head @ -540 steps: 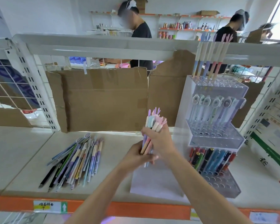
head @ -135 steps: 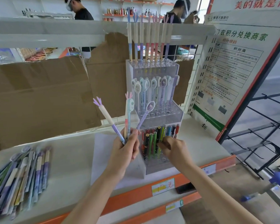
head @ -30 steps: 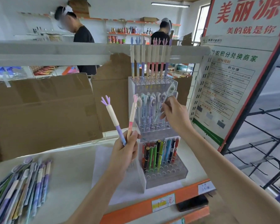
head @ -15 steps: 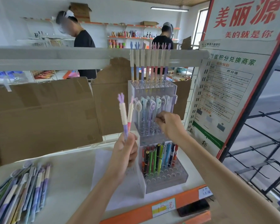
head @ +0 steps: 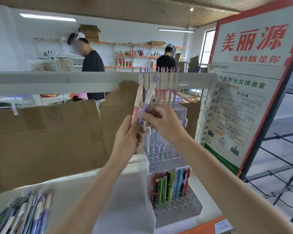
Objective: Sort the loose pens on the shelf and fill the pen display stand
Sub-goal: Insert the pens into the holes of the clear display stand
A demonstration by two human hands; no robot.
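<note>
Brown cardboard sheets (head: 46, 142) stand along the back of the white shelf (head: 71, 190), and a printed poster (head: 235, 115) hangs at the right end. On the shelf's right part stands the clear tiered pen display stand (head: 178, 215): its top tier carries a row of tall pastel pens (head: 164, 88), the middle tier holds pens partly hidden behind the hands, and the bottom tier has a row of coloured pens (head: 169, 186) at its back with bare holes in front. A heap of loose pens (head: 22, 215) lies at the shelf's front left corner, well apart from the stand. Both hands are raised in front of the stand's upper tiers. The left hand (head: 127, 139) grips the lower end of a pink pen (head: 137, 100), which points upward. Just beside it, the right hand (head: 162, 122) pinches the lower part of a purple pen (head: 149, 93) that leans right, its tip near the top row.
</note>
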